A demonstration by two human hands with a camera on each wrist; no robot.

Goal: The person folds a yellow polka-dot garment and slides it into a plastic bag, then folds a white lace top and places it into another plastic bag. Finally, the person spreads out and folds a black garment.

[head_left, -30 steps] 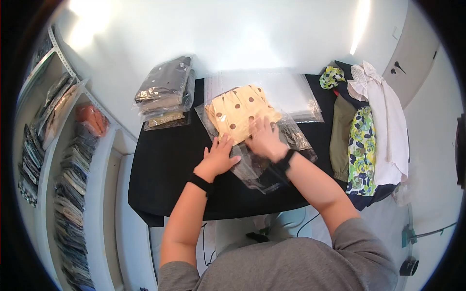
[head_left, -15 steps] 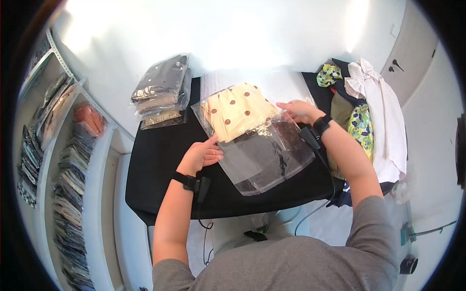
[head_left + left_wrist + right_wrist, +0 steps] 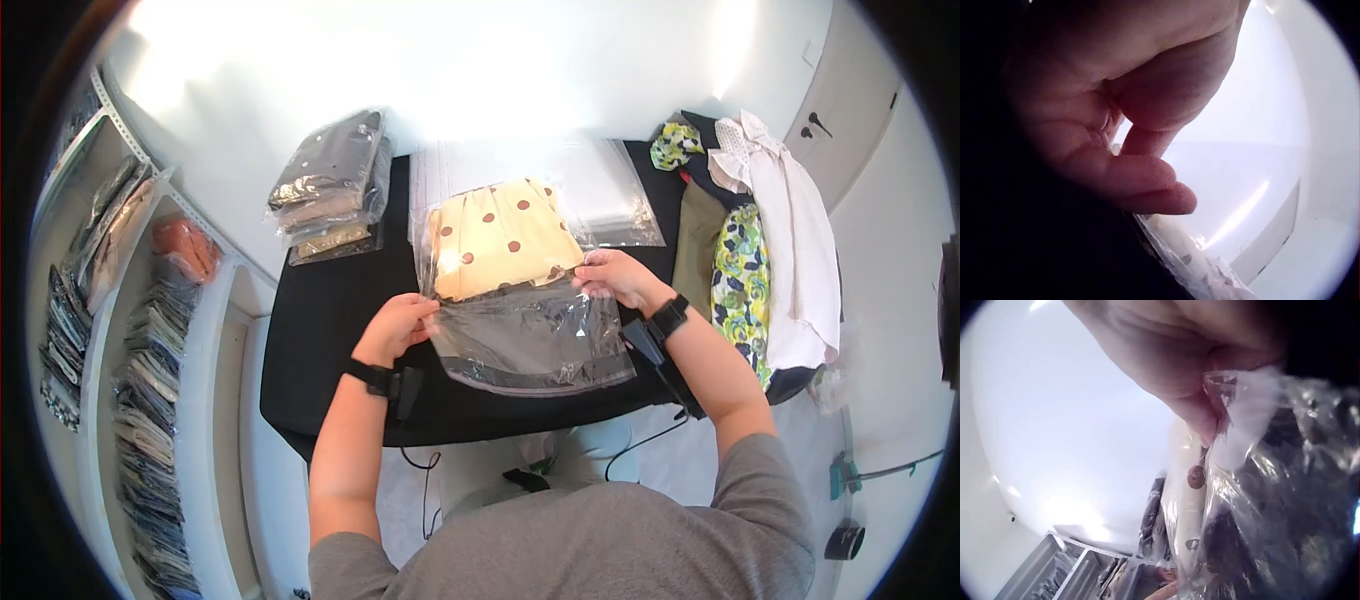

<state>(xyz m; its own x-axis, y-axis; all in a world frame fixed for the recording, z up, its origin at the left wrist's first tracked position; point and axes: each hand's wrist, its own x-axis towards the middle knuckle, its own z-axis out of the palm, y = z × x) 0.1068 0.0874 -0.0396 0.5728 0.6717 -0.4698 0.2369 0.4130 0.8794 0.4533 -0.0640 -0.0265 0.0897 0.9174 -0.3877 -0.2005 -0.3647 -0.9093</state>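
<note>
A folded yellow garment with brown dots (image 3: 505, 235) lies inside a clear plastic bag (image 3: 530, 340) on the black-covered table. The bag's slack part stretches toward the person. My left hand (image 3: 398, 325) pinches the bag's left edge near the garment's lower corner. On the other side my right hand (image 3: 622, 277) pinches the right edge beside the garment. In the left wrist view the thumb and curled fingers (image 3: 1129, 178) meet at the plastic. In the right wrist view, crinkled plastic (image 3: 1254, 469) hangs from the thumb and fingers, with the dotted cloth (image 3: 1188, 506) behind it.
Bagged garments (image 3: 330, 185) are stacked at the table's back left. Flat clear bags (image 3: 610, 190) lie at the back. Loose clothes, including a white one (image 3: 785, 250) and a floral one (image 3: 740, 285), drape over the right end. Shelves (image 3: 205, 400) of packed garments stand at left.
The right hand came off the garment's front to the bag's right edge; the left took hold of the left edge. The bag's slack part was spread out, and bag and garment turned slightly.
</note>
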